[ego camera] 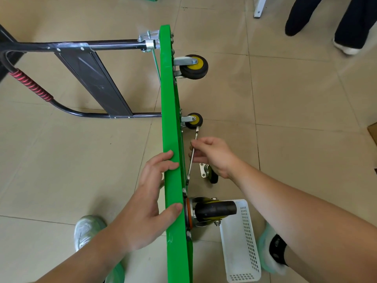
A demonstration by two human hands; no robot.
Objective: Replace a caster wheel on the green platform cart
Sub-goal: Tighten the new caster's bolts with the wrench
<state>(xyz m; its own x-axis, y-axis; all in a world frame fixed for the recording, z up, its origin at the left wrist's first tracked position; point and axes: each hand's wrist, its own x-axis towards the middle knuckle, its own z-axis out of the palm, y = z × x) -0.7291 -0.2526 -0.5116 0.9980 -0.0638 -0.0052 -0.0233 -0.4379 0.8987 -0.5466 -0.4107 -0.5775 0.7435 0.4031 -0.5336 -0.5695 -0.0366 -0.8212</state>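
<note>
Down the middle, 12 to 6 o'clock, the green platform cart (170, 119) stands tipped on edge on the beige tiled floor (285, 99). Left hand (146, 203) at 7 o'clock has its fingers (163, 158) wrapped over the deck edge. Right hand (214, 155), just off centre toward 4 o'clock, pinches a slim silver metal wrench (191, 165), lower end at the underside. Loose black caster wheel (206, 170) lies on the floor just beside that hand.

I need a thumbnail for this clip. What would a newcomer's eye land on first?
The bright green cart stands on edge down the middle of the frame, its yellow-hubbed casters sticking out to the right. The left hand holds its top edge, and the right hand holds a wrench close to the underside. A loose caster lies on the floor, partly hidden by that hand.
</note>
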